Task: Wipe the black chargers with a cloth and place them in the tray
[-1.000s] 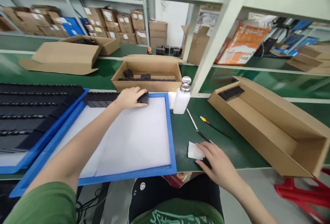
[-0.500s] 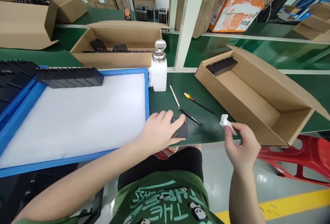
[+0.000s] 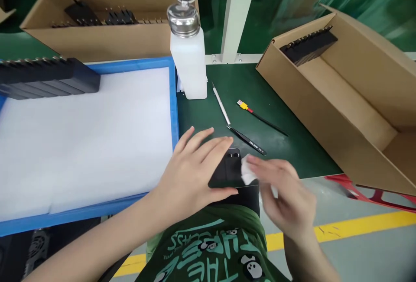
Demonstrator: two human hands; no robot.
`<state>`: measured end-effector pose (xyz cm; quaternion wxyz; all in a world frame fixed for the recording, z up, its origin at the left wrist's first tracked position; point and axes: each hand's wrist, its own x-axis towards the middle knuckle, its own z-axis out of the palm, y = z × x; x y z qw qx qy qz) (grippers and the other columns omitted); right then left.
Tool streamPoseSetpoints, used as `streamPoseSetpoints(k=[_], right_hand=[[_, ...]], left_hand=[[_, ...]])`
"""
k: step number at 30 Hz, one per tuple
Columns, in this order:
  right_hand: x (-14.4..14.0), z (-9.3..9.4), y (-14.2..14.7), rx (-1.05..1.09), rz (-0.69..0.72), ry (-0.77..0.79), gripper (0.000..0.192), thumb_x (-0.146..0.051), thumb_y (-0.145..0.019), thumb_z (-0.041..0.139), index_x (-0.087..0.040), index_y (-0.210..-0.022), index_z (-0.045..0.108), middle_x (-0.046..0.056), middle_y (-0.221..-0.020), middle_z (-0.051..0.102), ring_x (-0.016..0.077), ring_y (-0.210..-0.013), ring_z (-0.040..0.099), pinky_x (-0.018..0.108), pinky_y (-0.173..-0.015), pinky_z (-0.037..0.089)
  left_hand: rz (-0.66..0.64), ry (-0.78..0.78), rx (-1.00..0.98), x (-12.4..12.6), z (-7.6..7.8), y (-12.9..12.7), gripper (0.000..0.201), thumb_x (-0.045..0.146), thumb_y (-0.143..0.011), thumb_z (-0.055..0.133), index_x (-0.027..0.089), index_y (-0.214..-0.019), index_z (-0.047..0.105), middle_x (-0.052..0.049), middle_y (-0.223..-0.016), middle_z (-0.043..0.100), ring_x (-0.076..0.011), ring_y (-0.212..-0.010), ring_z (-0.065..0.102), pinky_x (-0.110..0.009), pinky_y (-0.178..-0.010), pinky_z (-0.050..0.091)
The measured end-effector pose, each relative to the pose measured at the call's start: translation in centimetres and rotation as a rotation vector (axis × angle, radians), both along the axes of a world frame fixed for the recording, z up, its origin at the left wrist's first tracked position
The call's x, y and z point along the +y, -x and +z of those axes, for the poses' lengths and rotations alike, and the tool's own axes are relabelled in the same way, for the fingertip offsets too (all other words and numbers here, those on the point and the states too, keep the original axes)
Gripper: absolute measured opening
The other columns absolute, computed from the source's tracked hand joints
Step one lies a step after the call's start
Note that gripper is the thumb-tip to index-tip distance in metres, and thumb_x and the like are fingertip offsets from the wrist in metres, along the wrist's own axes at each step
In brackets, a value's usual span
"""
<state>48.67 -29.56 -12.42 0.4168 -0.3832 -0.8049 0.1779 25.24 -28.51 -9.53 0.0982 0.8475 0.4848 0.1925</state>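
Left hand [image 3: 195,165] lies flat, fingers spread, pressing a small black part [image 3: 229,167] against the bench's [image 3: 292,152] front edge, likely to keep it from sliding. Right hand [image 3: 279,193], blurred, pinches a white wipe [image 3: 248,171] onto the part's right end. Tweezers [image 3: 247,140] and a thin probe [image 3: 261,118] lie just behind, the solvent bottle [image 3: 188,56] toward the back edge beside the blue tray [image 3: 173,100].

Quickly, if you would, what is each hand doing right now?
Left hand: open, fingers spread, pressing on the black part.
Right hand: closed on a white wipe, blurred.
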Motion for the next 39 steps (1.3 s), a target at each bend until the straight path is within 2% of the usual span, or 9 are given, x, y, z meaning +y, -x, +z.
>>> streamPoseSetpoints(k=[3,6,10,20,24,29,33,35,39], right_hand=[[-0.9,-0.1,0.8,-0.197,0.138,-0.117,0.053,0.009,-0.085,0.051,-0.006,-0.135,0.058,0.017,-0.132,0.067,0.0262,-0.116,0.066,0.038,-0.083,0.061],[-1.5,0.0,0.9,-0.279,0.165,-0.145,0.04,0.003,-0.086,0.053,-0.003,-0.123,0.066,0.019,-0.133,0.066,0.0276,-0.111,0.067,0.039,-0.081,0.062],[-1.2,0.5,1.0,-0.288,0.131,-0.176,0.025,-0.001,-0.088,0.056,-0.008,-0.104,0.073,0.016,-0.119,0.073,0.0246,-0.101,0.068,0.037,-0.079,0.063],[-0.3,0.0,0.9,-0.246,0.137,-0.108,0.036,0.005,-0.086,0.053,-0.003,-0.119,0.066,0.021,-0.13,0.067,0.026,-0.114,0.064,0.039,-0.087,0.061],[-0.7,-0.1,1.3,-0.303,0.043,-0.17,0.034,0.001,-0.085,0.056,-0.012,-0.112,0.071,0.01,-0.126,0.071,0.0241,-0.102,0.062,0.038,-0.08,0.056],[-0.8,0.1,1.6,-0.335,0.032,-0.228,0.028,-0.002,-0.087,0.054,-0.01,-0.108,0.072,0.01,-0.128,0.07,0.0229,-0.1,0.06,0.036,-0.08,0.052],[-0.3,-0.3,1.9,-0.352,-0.014,-0.281,0.024,-0.004,-0.088,0.054,-0.015,-0.099,0.072,0.003,-0.124,0.072,0.0221,-0.096,0.058,0.035,-0.076,0.05],[-0.3,-0.3,2.0,-0.35,-0.029,-0.288,0.025,-0.004,-0.088,0.053,-0.015,-0.101,0.072,0.004,-0.124,0.072,0.0216,-0.095,0.059,0.035,-0.076,0.05],[-1.2,0.9,0.8,-0.316,0.06,-0.154,0.031,-0.002,-0.088,0.05,-0.013,-0.109,0.071,0.007,-0.123,0.073,0.0208,-0.1,0.061,0.034,-0.081,0.053]], left_hand=[[0.019,0.001,-0.029,0.5,-0.8,-0.8,0.041,0.035,-0.088,0.071,0.017,-0.122,0.059,-0.006,-0.116,0.075,-0.0282,-0.109,0.067,-0.049,-0.109,0.04],[0.023,0.01,-0.046,0.8,-0.9,-1.0,0.035,0.028,-0.087,0.069,0.016,-0.118,0.061,-0.006,-0.108,0.076,-0.0251,-0.093,0.069,-0.045,-0.097,0.046],[0.009,-0.01,-0.065,0.9,-0.6,-0.8,0.032,0.024,-0.087,0.067,0.015,-0.117,0.062,-0.006,-0.105,0.077,-0.0253,-0.092,0.069,-0.044,-0.093,0.047],[0.007,-0.015,-0.068,0.9,-0.8,-0.9,0.032,0.025,-0.089,0.067,0.014,-0.118,0.062,-0.007,-0.107,0.076,-0.0249,-0.093,0.068,-0.044,-0.093,0.045],[-0.005,-0.013,-0.07,1.0,-0.8,-0.8,0.03,0.026,-0.09,0.065,0.015,-0.117,0.062,-0.007,-0.105,0.077,-0.0251,-0.091,0.069,-0.044,-0.092,0.045],[-0.004,-0.035,-0.059,1.0,-0.8,-0.7,0.031,0.026,-0.09,0.066,0.013,-0.117,0.062,-0.007,-0.105,0.076,-0.0256,-0.091,0.069,-0.044,-0.09,0.045],[-0.022,-0.012,-0.057,1.0,-0.8,-0.8,0.031,0.024,-0.089,0.067,0.012,-0.117,0.063,-0.007,-0.105,0.076,-0.0249,-0.091,0.068,-0.043,-0.091,0.045],[-0.021,-0.014,-0.053,1.0,-0.8,-0.8,0.031,0.024,-0.088,0.068,0.011,-0.117,0.063,-0.007,-0.105,0.076,-0.025,-0.091,0.068,-0.044,-0.09,0.045],[-0.003,-0.007,-0.049,1.0,-0.6,-0.8,0.032,0.021,-0.088,0.068,0.012,-0.118,0.061,-0.007,-0.106,0.076,-0.0261,-0.094,0.069,-0.045,-0.091,0.046]])
